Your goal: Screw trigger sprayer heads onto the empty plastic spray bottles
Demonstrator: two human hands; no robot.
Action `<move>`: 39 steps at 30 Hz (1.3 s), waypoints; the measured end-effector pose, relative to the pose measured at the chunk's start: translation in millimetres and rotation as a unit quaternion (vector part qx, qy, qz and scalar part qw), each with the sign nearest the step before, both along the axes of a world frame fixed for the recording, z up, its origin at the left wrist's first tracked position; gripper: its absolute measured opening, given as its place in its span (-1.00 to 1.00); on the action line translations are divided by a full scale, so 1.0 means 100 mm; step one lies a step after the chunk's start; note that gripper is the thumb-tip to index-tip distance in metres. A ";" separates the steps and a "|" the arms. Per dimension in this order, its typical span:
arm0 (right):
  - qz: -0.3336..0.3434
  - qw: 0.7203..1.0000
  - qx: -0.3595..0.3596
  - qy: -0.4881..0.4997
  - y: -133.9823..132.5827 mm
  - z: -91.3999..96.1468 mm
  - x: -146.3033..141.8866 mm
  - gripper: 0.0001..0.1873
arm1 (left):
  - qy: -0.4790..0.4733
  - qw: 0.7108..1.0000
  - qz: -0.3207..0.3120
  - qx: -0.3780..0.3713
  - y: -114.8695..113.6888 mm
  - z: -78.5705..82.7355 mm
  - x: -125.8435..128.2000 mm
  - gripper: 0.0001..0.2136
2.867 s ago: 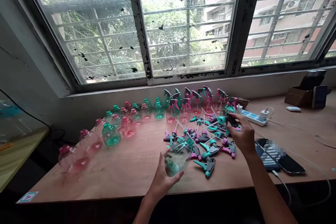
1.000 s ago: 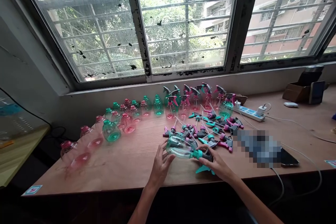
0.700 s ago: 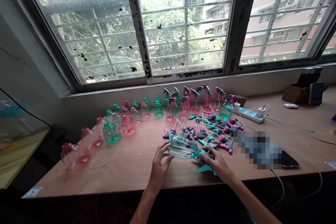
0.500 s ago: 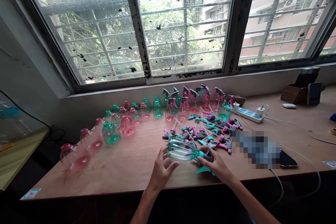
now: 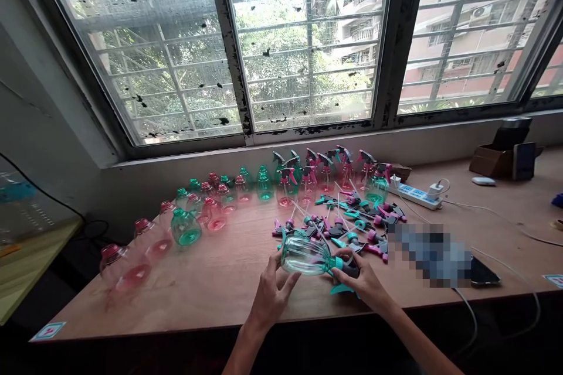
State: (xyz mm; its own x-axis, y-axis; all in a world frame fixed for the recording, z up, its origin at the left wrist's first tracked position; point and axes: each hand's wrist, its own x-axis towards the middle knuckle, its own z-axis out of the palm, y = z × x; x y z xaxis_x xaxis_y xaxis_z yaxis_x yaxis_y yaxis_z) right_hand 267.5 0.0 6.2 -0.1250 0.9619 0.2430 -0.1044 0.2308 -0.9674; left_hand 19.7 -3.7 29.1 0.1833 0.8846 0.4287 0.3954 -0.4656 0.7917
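A clear green spray bottle (image 5: pixel 304 256) lies sideways in the air above the front of the table, its base toward the left. Around that base end are the fingers of my left hand (image 5: pixel 273 287). My right hand (image 5: pixel 361 282) grips the spray head (image 5: pixel 349 269), which is black with a teal collar (image 5: pixel 338 263) seated at the bottle's neck. Part of the head is hidden by my fingers. Just behind the bottle lies a heap of loose trigger spray heads (image 5: pixel 336 227) in black, pink and teal, with thin tubes.
Open-necked pink bottles (image 5: pixel 127 269) and green bottles (image 5: pixel 185 228) stand at the left. Bottles with spray heads (image 5: pixel 326 173) line the back by the window. At the right are a power strip (image 5: pixel 416 192), a blurred-out patch, a phone (image 5: pixel 484 272), cables and a cardboard box (image 5: pixel 488 155).
Both hands still hold the bottle and its spray head in nearly the same place. My right fingers have shifted slightly around the head. The camera view has moved a little.
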 end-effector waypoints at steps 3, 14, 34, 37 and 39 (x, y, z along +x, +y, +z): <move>-0.001 1.000 -0.005 0.006 0.01 -0.01 0.00 -0.62 | 0.002 1.000 0.007 0.005 0.04 -0.04 -0.02 -0.71; 0.009 1.000 0.001 -0.004 0.01 -0.02 0.02 -0.66 | 0.057 0.996 0.047 0.058 0.02 -0.09 -0.05 -0.54; 0.011 1.000 0.020 -0.019 0.05 -0.09 0.03 -0.68 | 0.092 0.984 0.050 0.144 0.07 -0.15 -0.06 -0.54; 0.018 1.000 0.009 -0.013 0.07 -0.11 0.04 -0.65 | 0.088 0.984 0.053 0.148 0.08 -0.16 -0.06 -0.56; 0.016 1.000 0.005 -0.010 0.07 -0.11 0.05 -0.64 | 0.085 0.984 0.052 0.146 0.07 -0.16 -0.06 -0.55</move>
